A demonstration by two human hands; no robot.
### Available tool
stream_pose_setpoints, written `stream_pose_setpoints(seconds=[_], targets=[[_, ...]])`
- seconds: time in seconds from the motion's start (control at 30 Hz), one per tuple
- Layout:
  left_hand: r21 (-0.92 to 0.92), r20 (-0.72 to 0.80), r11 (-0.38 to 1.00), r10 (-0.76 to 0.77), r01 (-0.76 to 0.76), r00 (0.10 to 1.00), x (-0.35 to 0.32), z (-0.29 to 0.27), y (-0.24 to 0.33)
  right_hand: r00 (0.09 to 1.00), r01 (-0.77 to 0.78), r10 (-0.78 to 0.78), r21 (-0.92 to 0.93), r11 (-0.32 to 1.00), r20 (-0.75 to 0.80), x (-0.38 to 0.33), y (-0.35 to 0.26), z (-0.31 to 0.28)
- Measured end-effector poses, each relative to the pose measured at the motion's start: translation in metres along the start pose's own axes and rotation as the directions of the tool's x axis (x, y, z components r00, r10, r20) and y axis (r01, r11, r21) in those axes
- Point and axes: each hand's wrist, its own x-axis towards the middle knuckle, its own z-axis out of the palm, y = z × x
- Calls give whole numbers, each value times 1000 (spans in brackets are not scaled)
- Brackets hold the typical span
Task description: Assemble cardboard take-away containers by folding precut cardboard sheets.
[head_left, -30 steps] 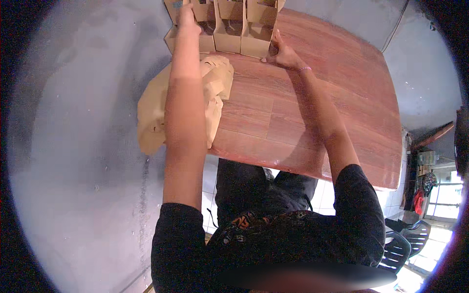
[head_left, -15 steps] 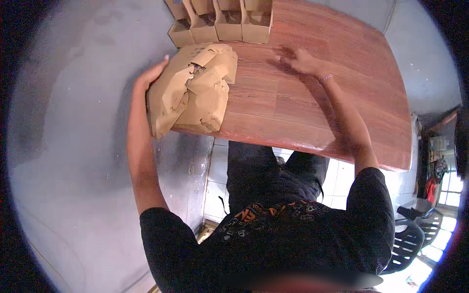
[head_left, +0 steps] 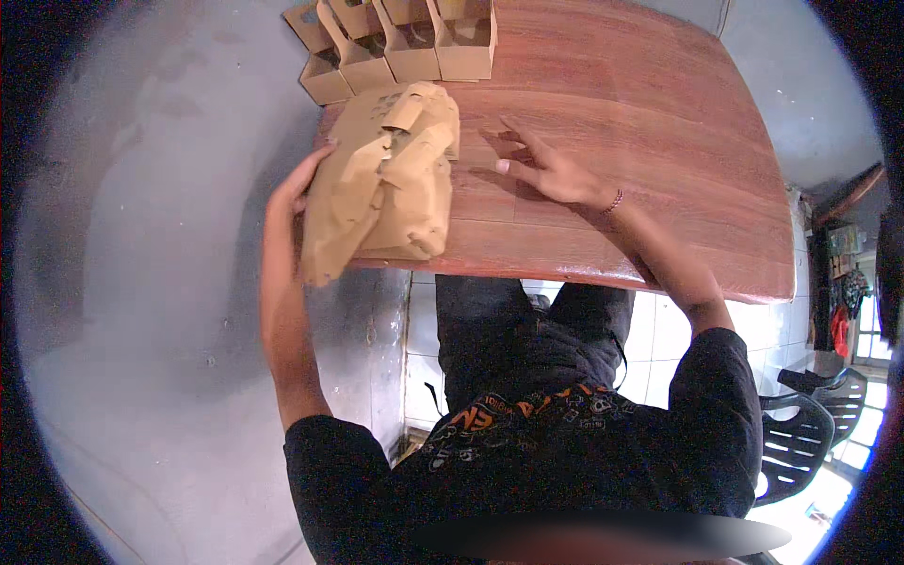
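A stack of flat, folded brown cardboard pieces (head_left: 414, 202) lies at the table's left end, its near left corner sticking out past the edge. Against the left side of this stack rests my left hand (head_left: 306, 177), fingers stretched along it and partly hidden, not closed round it. Over the tabletop to the right of the stack hovers my right hand (head_left: 551, 171), open and holding nothing, with its fingers spread toward the cardboard. Several assembled brown cardboard carriers (head_left: 411, 64) with upright handles stand in a row behind the stack.
The reddish wood-grain table (head_left: 640, 160) reaches to the right. A grey wall (head_left: 160, 235) runs close along my left side. Dark plastic chairs (head_left: 800, 447) stand at the lower right, on a white tiled floor (head_left: 654, 344).
My right hand has come left and a little nearer, toward the stack. With my left hand against it, the stack has shifted right on the table. The whole view has also moved slightly.
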Motion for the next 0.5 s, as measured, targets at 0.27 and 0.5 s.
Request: stream_pose_setpoints(seconds=[0.27,0.5], targets=[[183,30,974,128,-131,991,3,114,18,995,53,-37,163,985,-97,-23,21,-2],[62,220,957,262,-282,940,21,168,20,976,-10,93,389,921,-195,-55,28,-36]])
